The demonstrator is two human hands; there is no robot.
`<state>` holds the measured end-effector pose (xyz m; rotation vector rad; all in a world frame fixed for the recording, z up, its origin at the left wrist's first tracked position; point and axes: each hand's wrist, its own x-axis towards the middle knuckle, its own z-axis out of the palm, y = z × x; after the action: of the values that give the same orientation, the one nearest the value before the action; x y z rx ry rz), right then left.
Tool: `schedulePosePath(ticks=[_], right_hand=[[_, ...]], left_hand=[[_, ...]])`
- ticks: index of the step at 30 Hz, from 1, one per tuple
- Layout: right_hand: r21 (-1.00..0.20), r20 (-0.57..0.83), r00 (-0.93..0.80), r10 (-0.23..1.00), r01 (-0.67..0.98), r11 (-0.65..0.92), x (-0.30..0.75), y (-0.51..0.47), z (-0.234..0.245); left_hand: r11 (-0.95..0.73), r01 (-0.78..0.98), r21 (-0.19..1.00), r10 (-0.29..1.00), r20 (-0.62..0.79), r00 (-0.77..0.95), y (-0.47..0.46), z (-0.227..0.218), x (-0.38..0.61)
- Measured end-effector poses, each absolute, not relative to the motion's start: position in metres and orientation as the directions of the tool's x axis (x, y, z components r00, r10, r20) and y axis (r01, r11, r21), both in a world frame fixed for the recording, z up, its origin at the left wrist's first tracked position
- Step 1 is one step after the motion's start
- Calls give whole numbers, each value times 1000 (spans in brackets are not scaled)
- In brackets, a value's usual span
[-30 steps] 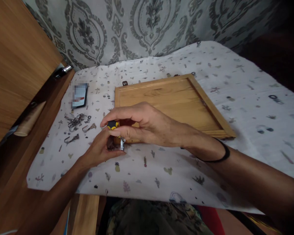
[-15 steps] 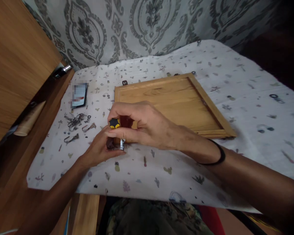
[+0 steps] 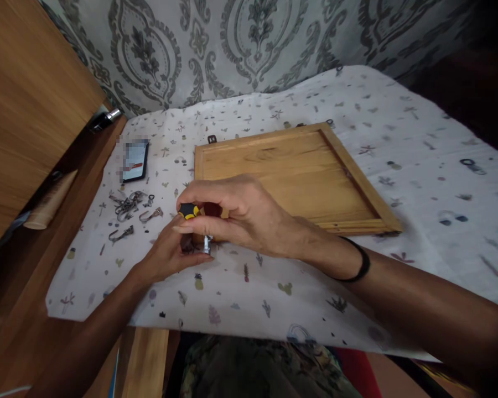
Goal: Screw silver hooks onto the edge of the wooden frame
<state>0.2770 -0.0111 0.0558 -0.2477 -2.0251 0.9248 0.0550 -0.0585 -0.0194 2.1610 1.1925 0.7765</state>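
Observation:
My right hand [image 3: 249, 215] is closed around the black-and-yellow handle of a screwdriver [image 3: 188, 210], whose shaft is hidden behind my fingers. Just below it, my left hand [image 3: 166, 251] pinches a small shiny metal clip [image 3: 207, 245] near the front left corner of a wooden framed board [image 3: 274, 166]. My right hand covers that corner, so I cannot tell whether the clip touches the wood. Dark metal hangers [image 3: 212, 139] show at the board's far edge.
Left of my hands lie several metal hooks and clips [image 3: 128, 204] in a loose pile. A phone [image 3: 136, 160] rests behind them. A patterned white cloth [image 3: 240, 287] covers the table. A wooden panel [image 3: 33, 83] and a tube [image 3: 52, 202] stand at the left.
My right hand has shifted slightly left and turned, tilting the screwdriver's handle to the left. My left hand and the clip have stayed about where they were.

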Motion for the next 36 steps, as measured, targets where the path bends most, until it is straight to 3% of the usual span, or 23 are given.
schedulePosePath(ticks=[5, 11, 19, 25, 36], right_hand=[[-729, 570, -644, 510, -109, 676, 280, -9, 59], [-682, 554, -736, 389, -134, 718, 289, 3, 62], [-616, 630, -646, 430, -79, 784, 283, -5, 57], [-608, 591, -664, 459, 8, 794, 285, -7, 60], [-715, 560, -717, 416, -164, 679, 289, 3, 59]], left_hand=[[-445, 536, 717, 874, 220, 433, -59, -18, 56], [-392, 504, 770, 882, 160, 443, -59, -21, 56], [-402, 511, 760, 883, 175, 435, -59, -26, 53], [-403, 506, 762, 885, 182, 429, -59, -28, 53], [-349, 496, 795, 897, 131, 422, -59, -21, 56]])
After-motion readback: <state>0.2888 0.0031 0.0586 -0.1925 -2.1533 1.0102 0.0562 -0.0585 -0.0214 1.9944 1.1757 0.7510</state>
